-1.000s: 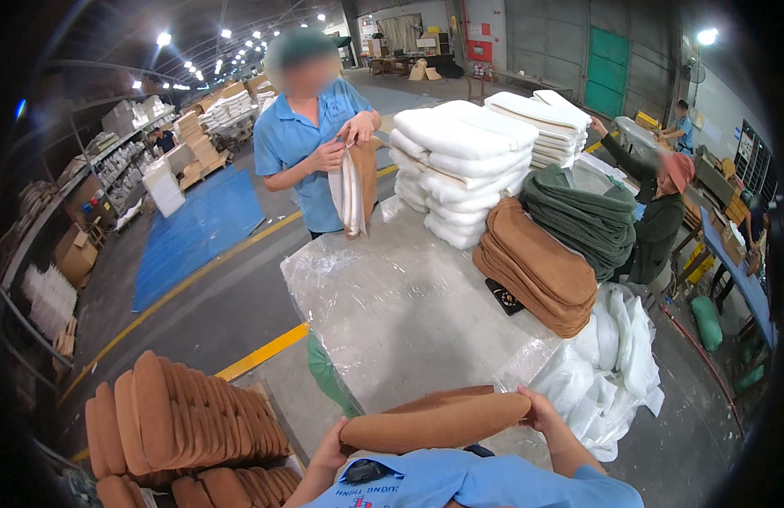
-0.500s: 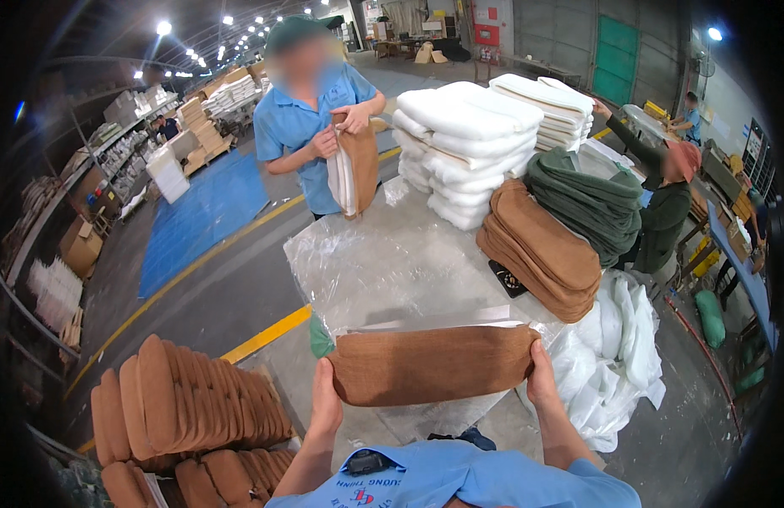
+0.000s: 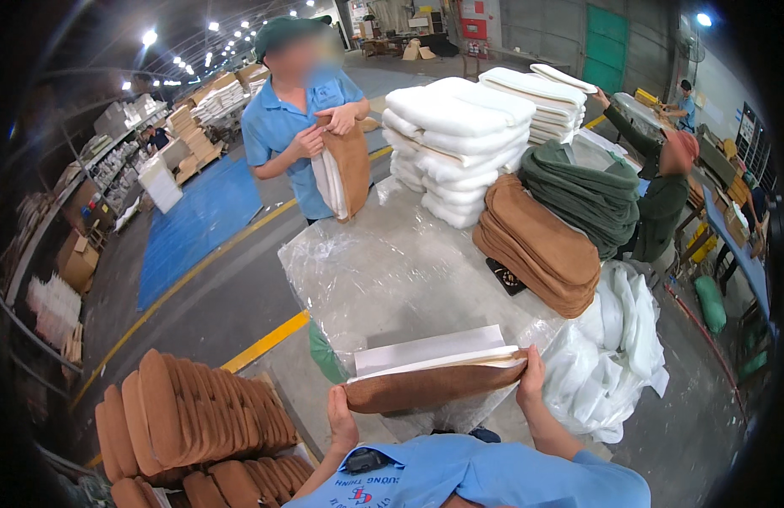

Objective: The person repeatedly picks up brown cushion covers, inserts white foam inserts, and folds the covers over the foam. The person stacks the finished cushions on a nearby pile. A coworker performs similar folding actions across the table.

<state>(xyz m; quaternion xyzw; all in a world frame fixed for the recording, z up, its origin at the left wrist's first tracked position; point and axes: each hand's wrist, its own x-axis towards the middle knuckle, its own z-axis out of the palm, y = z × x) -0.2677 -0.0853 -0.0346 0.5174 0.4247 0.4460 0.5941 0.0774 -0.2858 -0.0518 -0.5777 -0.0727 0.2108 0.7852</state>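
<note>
Between my hands is a long brown fabric cushion (image 3: 434, 389), held at the near edge of the table. Its upper side gapes along its length, and white padding (image 3: 426, 370) shows inside the brown cover. My left hand (image 3: 341, 419) is closed on the left end. At the right end, my right hand (image 3: 531, 378) grips the cover, thumb on top. Just beyond the cushion is a flat white strip (image 3: 430, 349), its near edge partly hidden by the cushion. The plastic-covered table (image 3: 392, 279) extends under and past it.
Brown cushions (image 3: 189, 415) are stacked at lower left. On the table are white padding (image 3: 459, 127), brown covers (image 3: 540, 241), green covers (image 3: 578, 195) and a black object (image 3: 504, 277). White plastic (image 3: 612, 347) hangs at right. A co-worker (image 3: 303, 127) opposite holds another brown cushion (image 3: 345, 173).
I have tipped the cushion so its padded opening shows instead of its broad brown face. More of the white strip behind it is visible. Both hands keep their hold.
</note>
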